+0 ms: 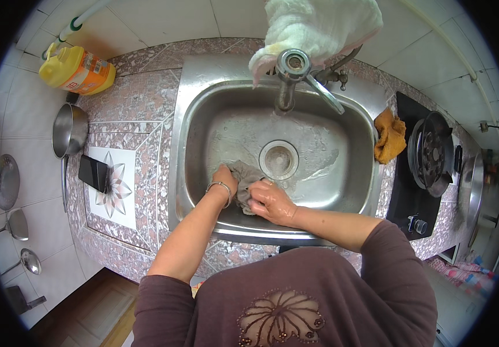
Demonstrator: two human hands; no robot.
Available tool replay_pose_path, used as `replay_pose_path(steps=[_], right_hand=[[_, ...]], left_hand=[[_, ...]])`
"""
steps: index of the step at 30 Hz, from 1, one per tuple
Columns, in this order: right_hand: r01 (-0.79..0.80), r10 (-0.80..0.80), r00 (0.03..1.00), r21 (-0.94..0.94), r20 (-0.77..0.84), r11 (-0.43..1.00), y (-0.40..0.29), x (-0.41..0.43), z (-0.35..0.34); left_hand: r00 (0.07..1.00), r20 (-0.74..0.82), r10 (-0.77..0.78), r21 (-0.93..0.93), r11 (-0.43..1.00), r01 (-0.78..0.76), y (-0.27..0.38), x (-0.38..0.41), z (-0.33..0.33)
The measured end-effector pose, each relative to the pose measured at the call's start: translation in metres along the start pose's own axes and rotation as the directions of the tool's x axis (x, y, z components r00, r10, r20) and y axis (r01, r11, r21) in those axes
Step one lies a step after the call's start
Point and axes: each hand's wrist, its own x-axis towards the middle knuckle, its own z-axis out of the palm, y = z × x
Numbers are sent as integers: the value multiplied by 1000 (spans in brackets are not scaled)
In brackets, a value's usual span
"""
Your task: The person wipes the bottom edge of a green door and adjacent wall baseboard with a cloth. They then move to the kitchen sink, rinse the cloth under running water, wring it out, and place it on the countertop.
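Observation:
A wet grey cloth (246, 175) is bunched in the front left part of the stainless steel sink (232, 126). My left hand (224, 178), with a bangle at the wrist, grips the cloth's left side. On its right side my right hand (271, 200) holds it with curled fingers; the skin looks wet and a ring shows. The round drain (279, 159) lies just behind my right hand. Above the back rim stands the faucet (293, 65), its lever pointing right, and no running water can be made out. A pale cloth (323, 26) hangs behind the faucet.
An orange cloth (389, 136) lies on the sink's right edge, beside a black gas stove (405, 191). To the left are a phone (93, 173), a steel saucepan (70, 130) and a yellow plastic jug (78, 71). Several utensils, including a ladle (30, 261), hang on the left wall.

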Motion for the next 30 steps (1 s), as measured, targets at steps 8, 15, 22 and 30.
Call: replay_pose_path(steps=[8, 15, 22, 30], right_hand=[[-505, 453, 862, -304, -228, 808, 32, 94, 33], [-391, 260, 913, -499, -314, 773, 56, 156, 17], [-260, 115, 956, -602, -269, 755, 49, 100, -39], [19, -19, 1000, -106, 6, 994, 16, 3, -15]], left_hand=[[998, 59, 32, -132, 991, -24, -9, 18, 3], [952, 70, 300, 365, 880, -304, -3, -2, -2], [970, 96, 222, 416, 876, -242, 1, -36, -14], [985, 173, 13, 0, 1000, -13, 17, -16, -9]])
